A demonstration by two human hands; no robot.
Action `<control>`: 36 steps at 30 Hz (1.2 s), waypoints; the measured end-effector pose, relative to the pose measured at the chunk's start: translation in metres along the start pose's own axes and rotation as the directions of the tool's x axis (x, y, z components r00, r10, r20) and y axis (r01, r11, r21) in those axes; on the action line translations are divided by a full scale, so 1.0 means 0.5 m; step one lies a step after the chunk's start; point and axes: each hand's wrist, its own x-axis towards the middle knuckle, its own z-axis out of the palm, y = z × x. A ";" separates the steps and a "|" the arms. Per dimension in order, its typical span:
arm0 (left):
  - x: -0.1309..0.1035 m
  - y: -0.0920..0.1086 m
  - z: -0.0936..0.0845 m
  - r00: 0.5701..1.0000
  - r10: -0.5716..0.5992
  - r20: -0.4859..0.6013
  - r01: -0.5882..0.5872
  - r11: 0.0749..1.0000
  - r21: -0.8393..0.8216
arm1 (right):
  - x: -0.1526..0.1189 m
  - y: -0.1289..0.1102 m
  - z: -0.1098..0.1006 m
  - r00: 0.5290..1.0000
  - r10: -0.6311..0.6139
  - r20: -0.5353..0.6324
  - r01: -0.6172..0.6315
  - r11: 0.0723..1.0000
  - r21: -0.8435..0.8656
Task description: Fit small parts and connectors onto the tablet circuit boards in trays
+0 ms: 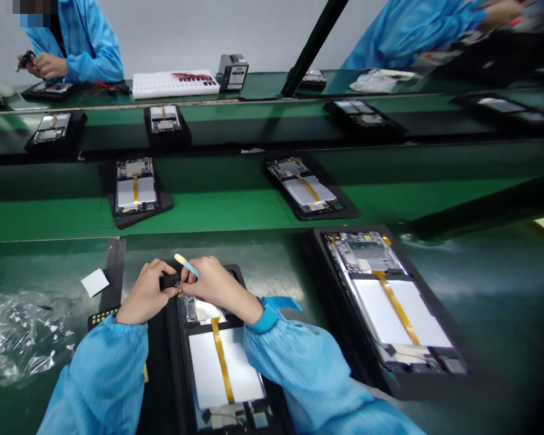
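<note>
Open tablet, fingers at far corner.

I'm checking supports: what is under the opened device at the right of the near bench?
A black pad or tray shows around the opened device, on the green bench. Anything beneath the device's middle is covered and cannot be seen.

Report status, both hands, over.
Left hand pinches small black part. Right hand grips blue-and-cream stick, fingers at same part. Open black-framed tablet beneath, partly covered. Crumpled clear plastic off left.
</note>
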 end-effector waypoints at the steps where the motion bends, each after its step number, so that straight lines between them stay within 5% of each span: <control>1: 0.000 0.000 0.000 1.000 -0.002 0.001 0.002 1.000 -0.004 | 0.000 -0.003 -0.002 1.000 -0.009 0.006 0.009 0.999 -0.032; 11: -0.002 0.016 -0.005 0.999 -0.046 0.026 0.046 0.999 -0.016 | 0.013 -0.002 -0.029 0.980 -0.146 0.137 0.170 0.967 -0.188; 26: 0.000 0.007 0.005 1.000 -0.020 -0.006 0.020 1.000 -0.014 | 0.020 -0.017 -0.037 0.974 -0.133 0.182 0.177 0.952 -0.250; 31: -0.012 0.013 0.003 0.996 0.045 -0.078 -0.045 0.999 -0.006 | 0.014 -0.019 -0.029 0.974 -0.148 0.173 0.196 0.932 -0.306; 36: -0.112 -0.002 -0.038 0.935 0.096 -0.341 -0.093 0.995 0.025 | 0.004 -0.007 -0.022 0.972 -0.177 0.156 0.217 0.930 -0.297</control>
